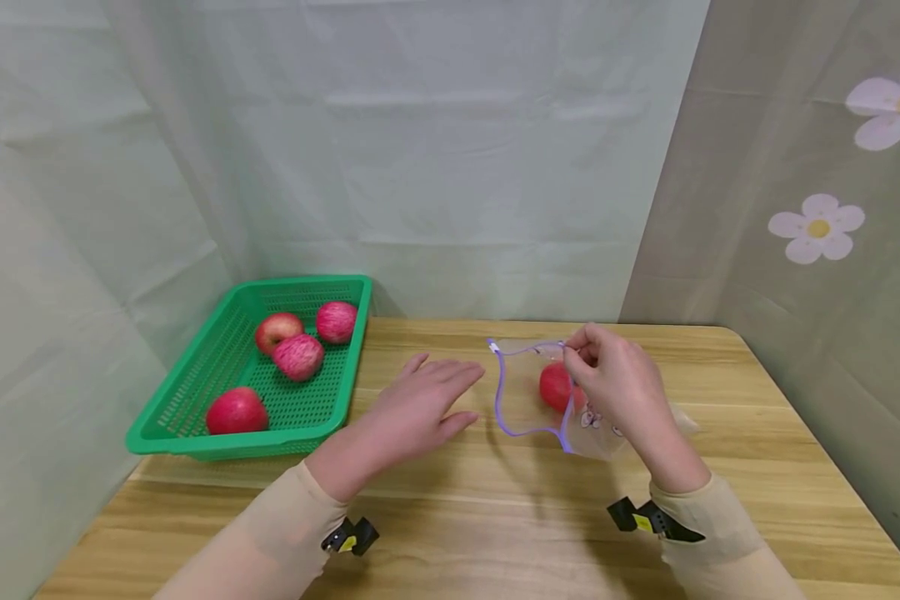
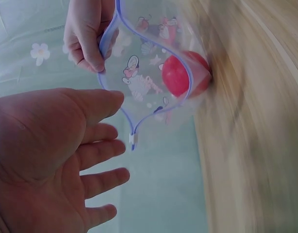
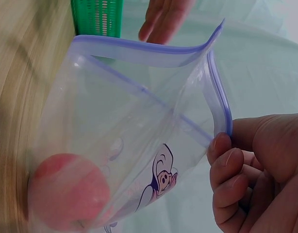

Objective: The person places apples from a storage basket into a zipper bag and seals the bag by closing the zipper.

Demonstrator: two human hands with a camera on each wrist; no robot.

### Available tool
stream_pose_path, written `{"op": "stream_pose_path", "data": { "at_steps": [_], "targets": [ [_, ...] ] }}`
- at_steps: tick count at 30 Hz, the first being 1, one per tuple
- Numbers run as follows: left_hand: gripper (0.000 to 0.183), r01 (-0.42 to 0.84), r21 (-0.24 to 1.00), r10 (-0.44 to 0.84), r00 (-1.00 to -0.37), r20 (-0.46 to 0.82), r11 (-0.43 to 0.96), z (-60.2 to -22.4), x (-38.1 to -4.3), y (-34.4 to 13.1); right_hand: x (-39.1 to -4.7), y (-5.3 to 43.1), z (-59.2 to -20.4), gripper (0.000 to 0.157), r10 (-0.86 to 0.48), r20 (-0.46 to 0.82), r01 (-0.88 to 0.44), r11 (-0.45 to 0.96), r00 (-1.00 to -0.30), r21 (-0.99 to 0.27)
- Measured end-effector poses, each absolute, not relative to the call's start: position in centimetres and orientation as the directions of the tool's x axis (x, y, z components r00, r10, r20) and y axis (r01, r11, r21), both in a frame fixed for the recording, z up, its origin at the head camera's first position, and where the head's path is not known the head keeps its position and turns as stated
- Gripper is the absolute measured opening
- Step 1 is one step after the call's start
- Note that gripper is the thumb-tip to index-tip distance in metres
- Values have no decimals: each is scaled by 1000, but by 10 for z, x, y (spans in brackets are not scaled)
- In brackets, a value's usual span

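A clear zip bag (image 1: 520, 387) with a purple rim and printed cartoon figures stands on the table, its mouth spread apart and facing left. Inside it, at the bottom, lies a red apple (image 3: 69, 191). My right hand (image 1: 621, 379) pinches the bag's rim between thumb and fingers. Just left of the bag's mouth hovers my left hand (image 1: 420, 408), fingers extended, holding nothing. In the left wrist view, a white slider (image 2: 133, 139) sits at one corner of the rim.
To the left stands a green plastic basket (image 1: 345, 396) with several apples, among them one apple (image 1: 237, 411) near its front. The wooden table (image 1: 465, 533) meets a pale cloth backdrop (image 1: 450, 167) at the back. A flowered cloth (image 1: 795, 292) hangs on the right.
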State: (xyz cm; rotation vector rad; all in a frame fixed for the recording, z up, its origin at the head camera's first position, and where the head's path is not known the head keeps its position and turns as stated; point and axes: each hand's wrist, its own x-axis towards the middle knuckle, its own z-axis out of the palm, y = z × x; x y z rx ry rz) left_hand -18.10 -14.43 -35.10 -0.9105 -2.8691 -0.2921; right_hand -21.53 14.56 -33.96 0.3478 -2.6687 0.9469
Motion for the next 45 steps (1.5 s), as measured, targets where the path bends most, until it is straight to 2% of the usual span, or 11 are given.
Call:
{"op": "stream_pose_path", "data": {
  "at_steps": [16, 45],
  "targets": [
    [77, 456, 83, 414, -860, 299, 886, -339, -176, -177, -218, 145, -338, 9, -138, 330, -314, 758, -934, -571],
    [84, 312, 48, 289, -920, 265, 949, -332, -176, -232, -221, 143, -340, 9, -154, 343, -334, 758, -927, -561]
  ]
}}
